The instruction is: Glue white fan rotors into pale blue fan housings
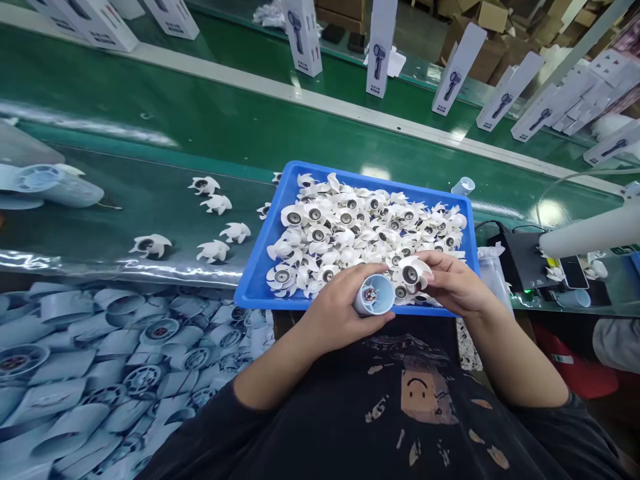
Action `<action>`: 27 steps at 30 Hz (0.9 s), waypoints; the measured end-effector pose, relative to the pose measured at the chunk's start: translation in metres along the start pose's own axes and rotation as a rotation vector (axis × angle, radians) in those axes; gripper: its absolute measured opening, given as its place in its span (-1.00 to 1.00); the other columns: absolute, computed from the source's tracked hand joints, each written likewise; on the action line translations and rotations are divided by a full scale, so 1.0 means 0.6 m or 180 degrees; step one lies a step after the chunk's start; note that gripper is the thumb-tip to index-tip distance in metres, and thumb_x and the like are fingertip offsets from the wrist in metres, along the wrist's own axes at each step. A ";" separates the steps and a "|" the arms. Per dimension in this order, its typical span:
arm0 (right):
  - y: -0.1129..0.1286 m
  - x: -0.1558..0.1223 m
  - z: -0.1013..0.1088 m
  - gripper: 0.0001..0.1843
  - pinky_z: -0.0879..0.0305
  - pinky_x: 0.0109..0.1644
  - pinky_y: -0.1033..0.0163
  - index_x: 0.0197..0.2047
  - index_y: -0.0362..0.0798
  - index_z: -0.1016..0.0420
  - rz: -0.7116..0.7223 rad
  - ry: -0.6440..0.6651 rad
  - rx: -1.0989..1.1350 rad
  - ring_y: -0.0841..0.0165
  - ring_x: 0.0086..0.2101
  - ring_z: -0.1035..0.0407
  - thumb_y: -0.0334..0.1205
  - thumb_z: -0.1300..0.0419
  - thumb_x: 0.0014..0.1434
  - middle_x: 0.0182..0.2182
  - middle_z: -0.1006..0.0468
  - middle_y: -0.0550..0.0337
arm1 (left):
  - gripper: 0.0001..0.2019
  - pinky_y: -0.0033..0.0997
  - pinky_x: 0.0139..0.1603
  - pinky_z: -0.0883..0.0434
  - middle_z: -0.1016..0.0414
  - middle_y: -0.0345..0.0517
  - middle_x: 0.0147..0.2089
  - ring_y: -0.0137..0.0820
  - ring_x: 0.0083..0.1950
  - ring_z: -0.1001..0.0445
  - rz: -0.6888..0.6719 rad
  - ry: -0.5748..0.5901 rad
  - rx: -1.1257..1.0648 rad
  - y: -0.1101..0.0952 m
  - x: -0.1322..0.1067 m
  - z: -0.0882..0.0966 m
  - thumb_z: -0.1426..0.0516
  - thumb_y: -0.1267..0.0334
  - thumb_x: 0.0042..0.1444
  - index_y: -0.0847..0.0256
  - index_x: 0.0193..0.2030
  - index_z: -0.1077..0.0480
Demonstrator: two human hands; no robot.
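Left hand (335, 315) clasps pale-blue plastic cylindrical housing (375, 295) at near edge of blue plastic tray (250, 287), mouth tilted toward wearer, apparently to expose bore. Right hand (456, 287) pinches white plastic fan impeller (411, 272) just beside it, over same edge.

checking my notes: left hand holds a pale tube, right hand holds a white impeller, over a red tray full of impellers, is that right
Not quite: the tray is blue, not red, as the head view shows. The left hand does hold the pale tube and the right hand a white impeller, over that full tray.
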State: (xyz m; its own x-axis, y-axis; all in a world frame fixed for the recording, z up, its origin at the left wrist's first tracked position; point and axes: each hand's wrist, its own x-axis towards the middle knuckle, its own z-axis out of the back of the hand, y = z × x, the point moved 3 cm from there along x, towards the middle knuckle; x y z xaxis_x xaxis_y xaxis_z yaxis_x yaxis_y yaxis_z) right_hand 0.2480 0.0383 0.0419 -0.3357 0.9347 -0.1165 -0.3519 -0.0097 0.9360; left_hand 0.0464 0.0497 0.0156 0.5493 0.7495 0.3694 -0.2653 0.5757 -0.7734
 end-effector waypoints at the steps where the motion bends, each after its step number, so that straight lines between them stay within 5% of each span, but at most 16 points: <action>1: 0.006 -0.004 -0.007 -0.59 -0.42 -0.28 0.24 -0.06 -0.04 -0.36 0.0073 -0.0020 0.0105 0.41 -0.38 -0.43 0.12 -0.04 0.24 -0.29 -0.51 0.11 | -0.48 -0.08 0.10 -0.49 -0.52 0.09 0.08 -0.12 0.08 -0.52 -0.0097 -0.0007 0.0076 -0.005 0.004 -0.003 -0.24 0.15 0.06 0.17 0.16 -0.29; 3: 0.025 -0.011 -0.017 -0.69 -0.40 -0.22 0.25 -0.08 -0.04 -0.43 0.0302 -0.0124 -0.0161 0.42 -0.34 -0.41 -0.02 -0.16 0.21 -0.26 -0.51 0.13 | -0.49 -0.08 0.12 -0.49 -0.50 0.12 0.10 -0.13 0.12 -0.49 -0.0306 -0.0041 0.0231 -0.013 0.011 -0.006 -0.18 0.21 0.10 0.19 0.20 -0.25; 6: 0.062 -0.016 -0.029 -0.80 -0.30 -0.21 0.24 -0.12 -0.04 -0.55 0.0731 -0.0460 -0.1535 0.40 -0.31 -0.33 -0.27 -0.16 0.22 -0.26 -0.45 0.11 | -0.53 -0.13 0.14 -0.49 -0.50 0.14 0.11 -0.15 0.15 -0.49 -0.0581 -0.0169 0.0560 -0.021 0.013 -0.009 -0.14 0.23 0.19 0.22 0.23 -0.23; 9: 0.080 -0.010 -0.045 -0.83 -0.15 -0.32 0.27 -0.24 -0.11 -0.60 0.0900 -0.0612 -0.2442 0.38 -0.36 -0.22 -0.31 -0.17 0.22 -0.35 -0.33 0.11 | -0.58 -0.15 0.15 -0.49 -0.54 0.13 0.08 -0.18 0.12 -0.52 -0.0738 -0.0413 0.0899 -0.025 0.008 -0.011 -0.14 0.25 0.22 0.22 0.21 -0.26; 12: 0.078 0.006 -0.059 -0.88 -0.08 -0.34 0.28 -0.35 -0.13 -0.60 0.0889 -0.0432 -0.2481 0.41 -0.41 -0.15 -0.33 -0.23 0.18 -0.43 -0.23 0.18 | -0.59 -0.17 0.14 -0.50 -0.56 0.05 0.06 -0.21 0.10 -0.54 -0.0680 -0.0677 0.1032 -0.031 0.001 -0.013 -0.16 0.29 0.21 0.17 0.20 -0.28; 16: 0.073 0.007 -0.050 -0.83 -0.13 -0.29 0.26 -0.17 -0.04 -0.64 0.0797 -0.0562 -0.2246 0.38 -0.36 -0.19 -0.23 -0.28 0.17 -0.38 -0.26 0.16 | -0.54 -0.15 0.14 -0.51 -0.56 -0.04 0.08 -0.21 0.11 -0.54 -0.0454 -0.0763 0.1066 -0.035 -0.004 -0.007 -0.18 0.26 0.20 0.10 0.23 -0.26; 21: 0.076 -0.034 -0.034 -0.68 -0.20 -0.25 0.26 -0.25 -0.04 -0.65 0.1326 -0.0589 -0.1675 0.39 -0.34 -0.24 0.00 -0.17 0.27 -0.39 -0.29 0.15 | -0.47 -0.18 0.17 -0.49 -0.55 -0.01 0.12 -0.21 0.14 -0.52 -0.0453 -0.0768 0.1222 -0.029 0.009 0.006 -0.24 0.19 0.16 0.10 0.25 -0.25; 25: 0.059 -0.056 -0.035 -0.48 -0.24 -0.02 0.02 0.12 -0.02 -0.49 0.1305 -0.1027 -0.2366 0.14 -0.05 -0.26 0.11 -0.23 0.20 -0.05 -0.37 -0.07 | -0.42 -0.14 0.23 -0.44 -0.53 0.03 0.15 -0.21 0.16 -0.51 -0.0769 -0.0600 0.1325 -0.027 0.017 0.000 -0.22 0.20 0.17 0.09 0.31 -0.19; 27: 0.050 -0.068 -0.029 -0.62 -0.21 -0.01 0.00 -0.01 0.01 -0.55 0.1266 -0.1236 -0.2629 0.13 -0.05 -0.26 0.05 -0.22 0.21 -0.06 -0.39 -0.03 | -0.39 -0.10 0.25 -0.42 -0.52 0.04 0.16 -0.19 0.17 -0.50 -0.0802 -0.0330 0.1248 -0.021 0.021 0.001 -0.23 0.14 0.17 0.08 0.33 -0.17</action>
State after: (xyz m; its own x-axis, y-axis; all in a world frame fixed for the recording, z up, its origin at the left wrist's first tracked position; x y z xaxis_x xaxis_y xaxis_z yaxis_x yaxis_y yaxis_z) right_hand 0.2362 -0.0064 0.0688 -0.3038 0.8599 0.4103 -0.8232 -0.4537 0.3412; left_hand 0.0563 0.0520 0.0302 0.5584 0.5880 0.5852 -0.4241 0.8086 -0.4078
